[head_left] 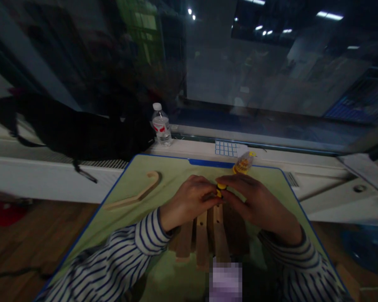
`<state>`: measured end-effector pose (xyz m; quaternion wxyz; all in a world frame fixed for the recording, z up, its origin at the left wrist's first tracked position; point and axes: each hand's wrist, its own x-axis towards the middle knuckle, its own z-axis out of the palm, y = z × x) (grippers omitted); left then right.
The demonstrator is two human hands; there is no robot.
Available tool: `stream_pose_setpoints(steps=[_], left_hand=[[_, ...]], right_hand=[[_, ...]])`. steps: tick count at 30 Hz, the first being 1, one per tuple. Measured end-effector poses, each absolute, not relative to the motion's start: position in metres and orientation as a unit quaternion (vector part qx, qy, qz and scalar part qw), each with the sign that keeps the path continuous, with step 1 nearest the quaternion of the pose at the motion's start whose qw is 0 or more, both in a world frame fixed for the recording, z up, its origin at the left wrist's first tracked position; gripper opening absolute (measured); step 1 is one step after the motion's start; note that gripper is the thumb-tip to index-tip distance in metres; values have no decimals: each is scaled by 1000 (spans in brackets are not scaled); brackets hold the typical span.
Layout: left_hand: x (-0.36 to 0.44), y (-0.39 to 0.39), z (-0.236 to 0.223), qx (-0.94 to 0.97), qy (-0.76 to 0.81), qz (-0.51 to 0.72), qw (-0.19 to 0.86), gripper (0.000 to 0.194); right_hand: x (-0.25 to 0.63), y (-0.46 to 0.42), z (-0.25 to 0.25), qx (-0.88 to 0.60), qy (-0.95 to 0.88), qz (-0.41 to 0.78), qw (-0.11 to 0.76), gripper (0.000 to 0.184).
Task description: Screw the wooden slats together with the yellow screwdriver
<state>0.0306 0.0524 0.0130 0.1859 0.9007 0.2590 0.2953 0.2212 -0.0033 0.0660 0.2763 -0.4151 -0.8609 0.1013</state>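
Observation:
My left hand (193, 200) and my right hand (256, 203) meet over the middle of the table. The fingertips of both are closed on a small yellow-and-black piece (220, 188), whose exact kind I cannot make out. Just below my hands lie several wooden slats (203, 243) side by side, with small holes near their far ends. My fingers hide part of those ends. Off to the left, apart from my hands, lies a curved wooden strip (138, 196) with a hooked end.
A clear bag of small yellow parts (244, 163) stands at the table's back edge. On the window sill are a water bottle (161, 126) and a blue-gridded sheet (226, 148). A black bag (91, 130) lies at the left. The green tabletop (173, 167) has a blue rim.

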Motion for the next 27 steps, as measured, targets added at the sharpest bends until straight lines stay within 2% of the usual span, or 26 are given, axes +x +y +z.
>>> stream_pose_setpoints(steps=[27], left_hand=[[30, 47, 21, 890, 265, 314, 197, 12]], right_hand=[[221, -5, 66, -446, -842, 92, 289, 18]])
